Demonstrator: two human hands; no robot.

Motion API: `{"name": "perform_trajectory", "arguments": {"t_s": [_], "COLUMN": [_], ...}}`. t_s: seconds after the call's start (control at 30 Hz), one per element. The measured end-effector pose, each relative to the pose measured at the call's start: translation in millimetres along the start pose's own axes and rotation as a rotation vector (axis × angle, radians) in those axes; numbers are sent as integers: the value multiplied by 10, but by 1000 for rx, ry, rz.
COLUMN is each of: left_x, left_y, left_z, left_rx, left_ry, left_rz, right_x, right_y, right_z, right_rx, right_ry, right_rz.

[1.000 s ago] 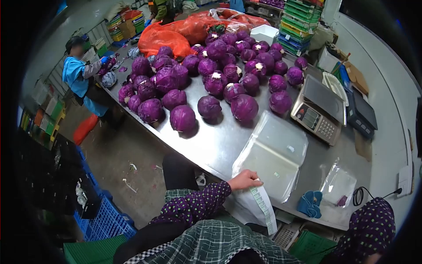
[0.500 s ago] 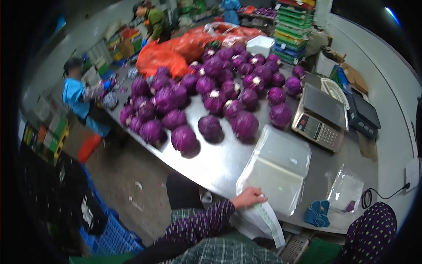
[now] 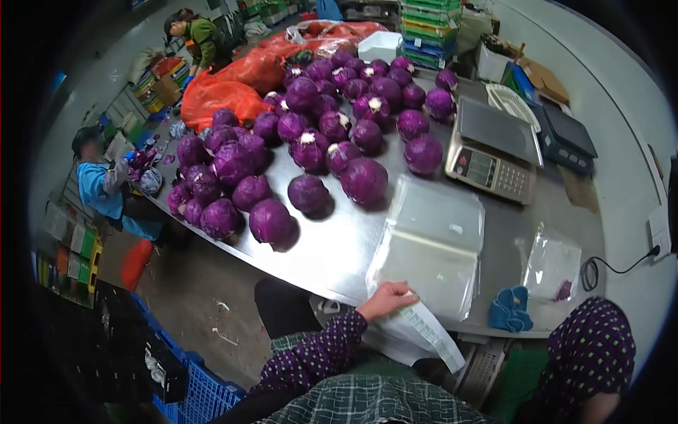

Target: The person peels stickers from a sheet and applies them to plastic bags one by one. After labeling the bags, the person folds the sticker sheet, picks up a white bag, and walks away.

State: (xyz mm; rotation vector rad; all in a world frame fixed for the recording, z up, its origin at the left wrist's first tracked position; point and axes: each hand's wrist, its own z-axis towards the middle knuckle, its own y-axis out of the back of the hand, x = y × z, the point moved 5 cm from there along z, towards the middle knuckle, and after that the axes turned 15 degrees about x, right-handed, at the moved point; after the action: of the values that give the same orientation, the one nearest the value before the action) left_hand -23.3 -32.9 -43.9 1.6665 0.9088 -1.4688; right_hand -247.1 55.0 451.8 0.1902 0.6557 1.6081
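My left hand [image 3: 385, 300] is closed on the top end of a strip of labels [image 3: 431, 336], white with rows of green print. The strip hangs over the table's front edge, with more white sheet behind it. Just beyond the hand lies a stack of clear plastic bags [image 3: 434, 261]. Of my right arm I see the dotted purple sleeve [image 3: 593, 346] and a bit of bare skin at the bottom edge; the hand's fingers are out of frame. Many red cabbages [image 3: 364, 180] cover the middle and far part of the metal table [image 3: 318, 265].
A scale with a keypad [image 3: 494, 152] stands at the right, beside a dark second scale [image 3: 565, 138]. A blue cloth [image 3: 510, 309] and a clear bag [image 3: 553, 265] lie near the front. Orange sacks [image 3: 226, 95] and stacked crates [image 3: 429, 32] are behind. A co-worker [image 3: 102, 184] stands at left.
My view has turned, so the table's things sit further left and higher. My left hand keeps its hold on the strip of labels. Bare skin now shows below the right sleeve.
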Motion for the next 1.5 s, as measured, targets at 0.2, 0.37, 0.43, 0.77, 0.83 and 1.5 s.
{"name": "perform_trajectory", "arguments": {"t_s": [0.2, 0.37, 0.43, 0.77, 0.83, 1.5], "left_x": [10, -109, -99, -500, -432, -91], "left_y": [24, 16, 46, -20, 17, 37], "left_z": [-35, -3, -30, -262, -285, -19], "left_rx": [32, 17, 23, -5, -58, 29], "left_ry": [168, 94, 70, 216, 267, 214], "left_rz": [-7, -64, -83, -176, -212, -122], "right_x": [-287, 473, 687, -42, -118, -1456], "right_y": [-298, -1078, -1079, -2220, -2211, -1946], "right_z": [-1516, -4028, -4281, -3486, -3688, -3703], "right_rx": [-151, 833, 911, 642, 730, 248], "right_ry": [-761, -1542, -1672, -1594, -1537, -1694], "right_rz": [-226, -640, -534, 398, 78, 114]}}
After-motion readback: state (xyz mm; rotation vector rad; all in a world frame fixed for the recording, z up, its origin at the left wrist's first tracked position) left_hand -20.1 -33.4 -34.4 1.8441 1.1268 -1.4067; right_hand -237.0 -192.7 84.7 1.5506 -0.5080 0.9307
